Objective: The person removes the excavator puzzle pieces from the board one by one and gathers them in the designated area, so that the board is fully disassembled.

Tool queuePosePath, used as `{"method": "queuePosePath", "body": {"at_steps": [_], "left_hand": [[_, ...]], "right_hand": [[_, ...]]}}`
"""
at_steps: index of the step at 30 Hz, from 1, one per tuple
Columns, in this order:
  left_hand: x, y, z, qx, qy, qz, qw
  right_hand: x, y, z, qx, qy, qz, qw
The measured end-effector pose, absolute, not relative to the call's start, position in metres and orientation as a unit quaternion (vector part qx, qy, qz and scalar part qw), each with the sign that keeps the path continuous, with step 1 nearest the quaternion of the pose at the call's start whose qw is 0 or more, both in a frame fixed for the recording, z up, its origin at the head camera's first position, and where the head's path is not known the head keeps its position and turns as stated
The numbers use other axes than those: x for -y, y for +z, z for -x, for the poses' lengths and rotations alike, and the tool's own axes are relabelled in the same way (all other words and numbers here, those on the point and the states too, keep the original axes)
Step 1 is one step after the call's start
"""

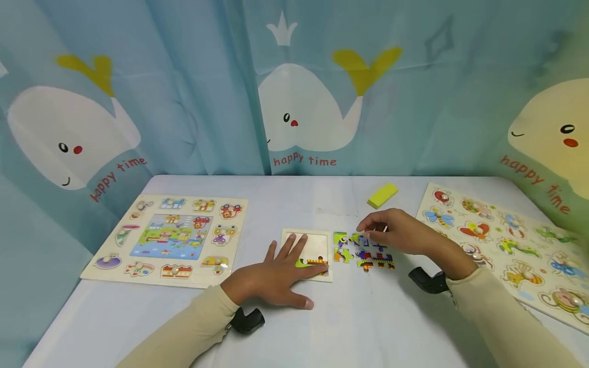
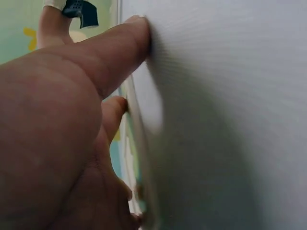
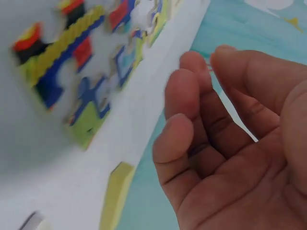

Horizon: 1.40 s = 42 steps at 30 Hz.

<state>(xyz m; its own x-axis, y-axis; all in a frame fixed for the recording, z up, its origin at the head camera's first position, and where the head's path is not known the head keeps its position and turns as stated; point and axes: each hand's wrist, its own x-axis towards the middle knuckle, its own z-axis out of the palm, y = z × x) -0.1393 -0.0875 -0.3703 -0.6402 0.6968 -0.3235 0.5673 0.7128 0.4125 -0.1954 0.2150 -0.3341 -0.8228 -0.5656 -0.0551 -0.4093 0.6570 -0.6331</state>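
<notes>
My left hand [image 1: 276,278] rests with spread fingers on a small wooden puzzle tray [image 1: 317,241]. Under the fingers, a coloured part with green and a red-and-yellow strip [image 1: 317,259] shows along the tray's lower side. In the left wrist view the thumb [image 2: 117,50] extends past the tray's edge toward the white table. My right hand [image 1: 407,232] hovers over the right side of several loose jigsaw pieces [image 1: 342,254]. Its fingers bend loosely, and the right wrist view shows nothing between thumb and fingertips. Blue, green, yellow and red pieces [image 3: 88,108] lie beside it there.
A yellow-green block [image 1: 383,196] lies behind the right hand. To the left is a knobbed picture puzzle board [image 1: 239,204]; at the right, a larger board with insect pictures [image 1: 430,197] partly sits behind the right arm. A whale-print curtain [image 1: 207,102] hangs beyond the table's back edge.
</notes>
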Motion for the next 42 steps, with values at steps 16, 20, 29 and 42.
{"method": "queuePosePath", "body": {"at_steps": [16, 20, 29, 42], "left_hand": [[0.093, -0.360, 0.133, -0.910, 0.092, -0.346, 0.210], [0.100, -0.362, 0.130, -0.910, 0.102, -0.342, 0.210], [0.114, -0.363, 0.125, -0.909, 0.150, -0.314, 0.229], [0.113, -0.365, 0.125, -0.908, 0.092, -0.326, 0.247]], "right_hand": [[-0.177, -0.341, 0.202, -0.881, -0.332, 0.311, 0.129], [-0.166, -0.343, 0.203, -0.874, -0.340, 0.317, 0.140], [-0.142, -0.348, 0.207, -0.852, -0.382, 0.322, 0.155], [-0.110, -0.356, 0.201, -0.827, -0.408, 0.329, 0.201]]}}
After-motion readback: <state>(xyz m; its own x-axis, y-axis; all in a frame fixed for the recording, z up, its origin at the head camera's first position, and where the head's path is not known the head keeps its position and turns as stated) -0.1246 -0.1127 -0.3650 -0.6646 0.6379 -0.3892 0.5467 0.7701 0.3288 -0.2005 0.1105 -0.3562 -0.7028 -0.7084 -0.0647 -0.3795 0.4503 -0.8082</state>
